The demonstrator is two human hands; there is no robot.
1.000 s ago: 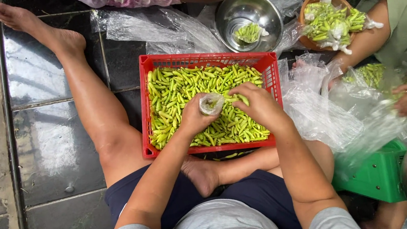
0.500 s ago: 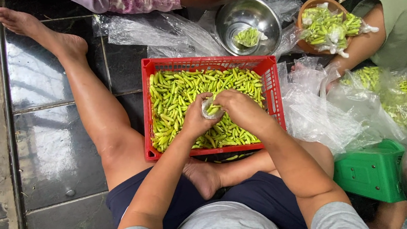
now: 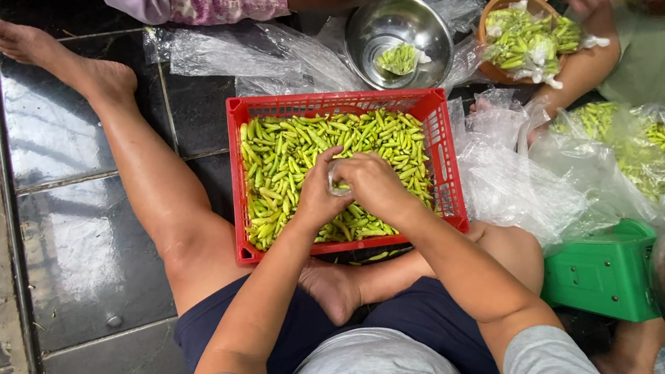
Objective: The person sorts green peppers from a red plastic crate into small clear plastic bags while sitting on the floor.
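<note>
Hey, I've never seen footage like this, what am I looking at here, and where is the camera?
The camera sits on a person's head and looks straight down, so you see their own arms and crossed legs on a dark tiled floor. Their left hand and right hand meet over a red plastic crate full of green chillies, pinching a small clear plastic bag between the fingers. Nearby lie a steel bowl, a brown bowl of bagged chillies, loose plastic bags and a green scale. Other people sit around.
</note>
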